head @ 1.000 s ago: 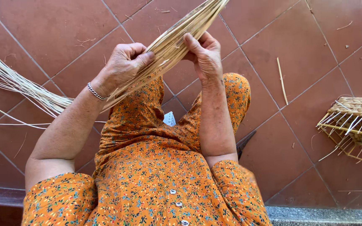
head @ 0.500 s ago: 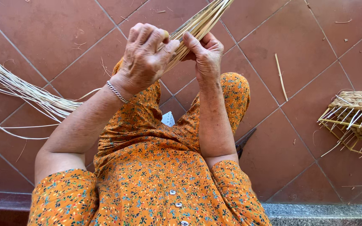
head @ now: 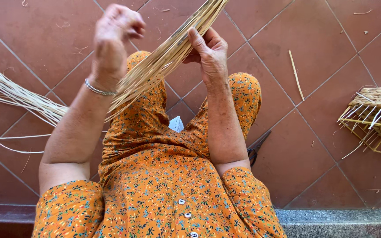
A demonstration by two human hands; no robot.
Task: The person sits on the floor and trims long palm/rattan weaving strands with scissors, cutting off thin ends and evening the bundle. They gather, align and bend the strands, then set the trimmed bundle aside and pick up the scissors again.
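A long bundle of pale reed strands [head: 164, 61] slants from the top centre down to the left, and its loose ends fan out over the floor [head: 9, 94]. My right hand [head: 210, 50] grips the bundle near its upper part, thumb laid along the strands. My left hand [head: 113, 33] is raised to the left of the bundle and blurred. Its fingers are curled in, and no strand shows in them. A silver bracelet [head: 97, 90] circles that wrist. The bundle passes over my lap, which is covered by an orange flowered dress [head: 155, 176].
A partly woven basket frame [head: 375, 119] with bare spokes lies at the right edge on the red floor tiles [head: 314, 132]. A single reed piece [head: 296, 75] lies beyond my right knee. Dark scissors [head: 256, 147] rest by my right thigh. A grey stone ledge [head: 331, 218] runs below.
My left hand has let go of the bundle and lifted up and to the left. My right hand keeps its grip, and the bundle stays slanted.
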